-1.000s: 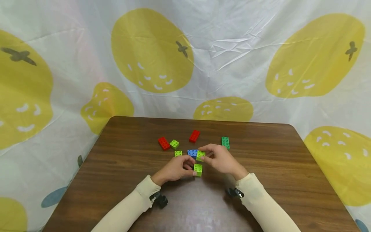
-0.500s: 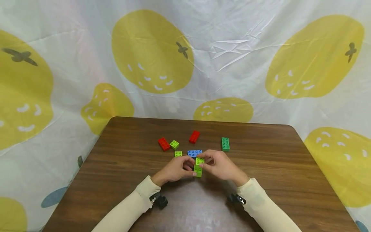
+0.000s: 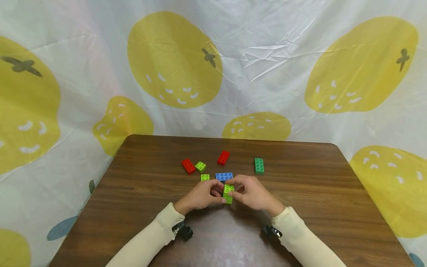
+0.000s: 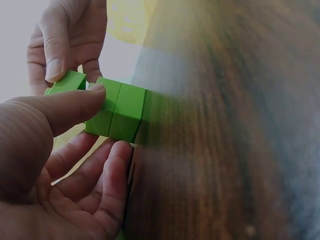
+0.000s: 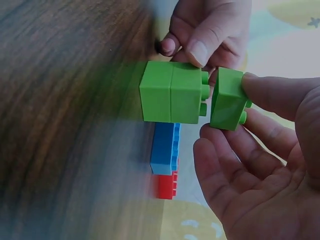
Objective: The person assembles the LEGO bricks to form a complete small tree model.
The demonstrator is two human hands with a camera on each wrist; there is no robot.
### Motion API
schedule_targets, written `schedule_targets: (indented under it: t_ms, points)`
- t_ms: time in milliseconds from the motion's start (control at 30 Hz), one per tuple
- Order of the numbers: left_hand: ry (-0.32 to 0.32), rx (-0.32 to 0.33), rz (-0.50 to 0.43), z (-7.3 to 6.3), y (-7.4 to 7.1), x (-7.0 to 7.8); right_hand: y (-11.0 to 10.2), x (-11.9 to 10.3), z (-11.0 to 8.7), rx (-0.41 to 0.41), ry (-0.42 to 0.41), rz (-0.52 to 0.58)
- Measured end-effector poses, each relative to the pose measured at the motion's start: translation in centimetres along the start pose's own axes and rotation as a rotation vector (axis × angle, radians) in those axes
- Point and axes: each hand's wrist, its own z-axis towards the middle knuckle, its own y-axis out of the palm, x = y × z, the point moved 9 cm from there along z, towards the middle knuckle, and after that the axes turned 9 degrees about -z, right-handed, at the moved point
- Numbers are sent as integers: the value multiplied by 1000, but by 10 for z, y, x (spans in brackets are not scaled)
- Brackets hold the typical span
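Observation:
Two lime-green bricks are joined into a short stack (image 5: 170, 95) that stands on the table. My left hand (image 3: 200, 194) grips this stack between thumb and fingers. Just above its studs, my right hand (image 3: 251, 191) pinches a third lime-green brick (image 5: 227, 102) by its sides. In the right wrist view that brick is slightly tilted, and a narrow gap separates it from the studs. A blue brick (image 3: 224, 176) lies just beyond the stack. Near my left fingers is another lime-green brick (image 3: 205, 177).
Farther back on the wooden table (image 3: 300, 170) lie a red brick (image 3: 188, 166), a small lime-green brick (image 3: 200, 166), a second red brick (image 3: 223, 157) and a dark green brick (image 3: 259, 165). A fruit-patterned curtain (image 3: 253, 85) hangs behind the table.
My right hand has brought its lime-green brick toward me, from beside the blue brick to above the stack, and lowered it. My left hand has stayed in place.

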Motion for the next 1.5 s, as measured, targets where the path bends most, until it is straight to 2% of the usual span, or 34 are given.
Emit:
schedule_targets:
  t_ms: [267, 600, 1233, 1500]
  points:
    - [5, -1, -8, 1, 1, 0, 3, -1, -2, 9, -26, -42]
    - [15, 1, 3, 3, 1, 2, 2, -4, 0, 1, -19, -71]
    - [2, 1, 34, 1, 0, 0, 5, -1, 7, -76, 36, -130]
    - [20, 17, -23, -4, -4, 7, 7, 2, 9, -87, 53, -166]
